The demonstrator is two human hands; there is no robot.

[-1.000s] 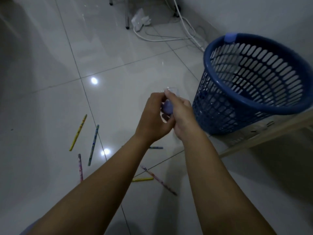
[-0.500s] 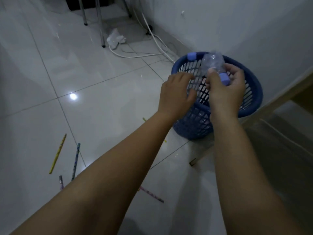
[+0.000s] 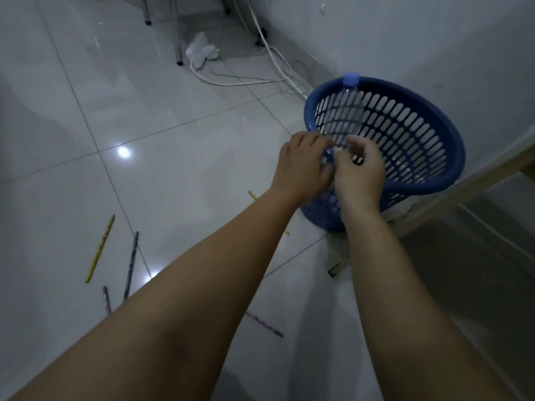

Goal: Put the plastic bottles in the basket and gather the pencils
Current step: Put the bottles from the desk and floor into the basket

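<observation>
Clear plastic bottle with blue cap leaning inside blue slotted plastic basket, cap up at far rim; both hands hovering loosely curled at near rim, holding nothing visible; pencils lying left.

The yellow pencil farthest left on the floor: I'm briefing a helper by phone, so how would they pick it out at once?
Start from the round blue slotted plastic basket by the wall and look far left across the glossy grey tiled floor. A loose group of pencils lies there; the long yellow pencil is the leftmost. Its neighbour, the dark blue pencil, lies just right of it.
</observation>
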